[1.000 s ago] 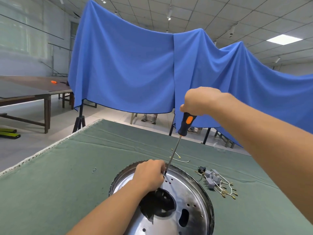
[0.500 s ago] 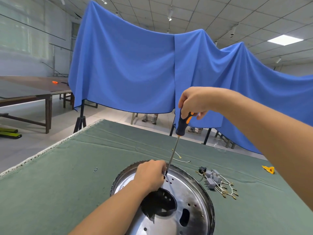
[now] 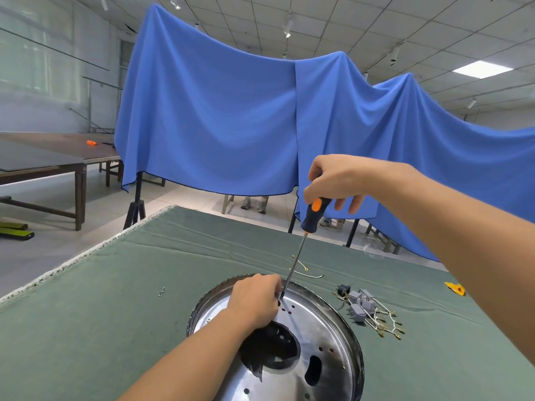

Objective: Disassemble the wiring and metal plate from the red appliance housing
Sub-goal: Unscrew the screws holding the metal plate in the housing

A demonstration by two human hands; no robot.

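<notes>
Head view shows your right hand (image 3: 333,180) in the centre right of the frame, thumb and first fingers wrapped round the top of a black-and-orange-handled screwdriver (image 3: 307,235), the other fingers hanging looser below it. Its thin steel shaft slants down and left to a tip that meets the round shiny metal plate (image 3: 324,337) at the bottom centre, just beside a small cluster of holes. Your left hand (image 3: 254,302) rests on the plate with fingers curled close around the shaft's tip; whether they pinch the tip or a screw you cannot tell. A large dark round opening sits in the plate just below that hand. The plate lies on a table covered in green cloth (image 3: 86,328). Right of the plate, a bundle of grey connectors and pale wires with brass terminals (image 3: 370,311) lies on the cloth. A loose pale wire (image 3: 307,274) lies beyond the plate, two small screws (image 3: 162,291) at lower left, and a yellow piece (image 3: 456,288) at the right. A blue draped cloth (image 3: 217,125) fills the upper frame.
</notes>
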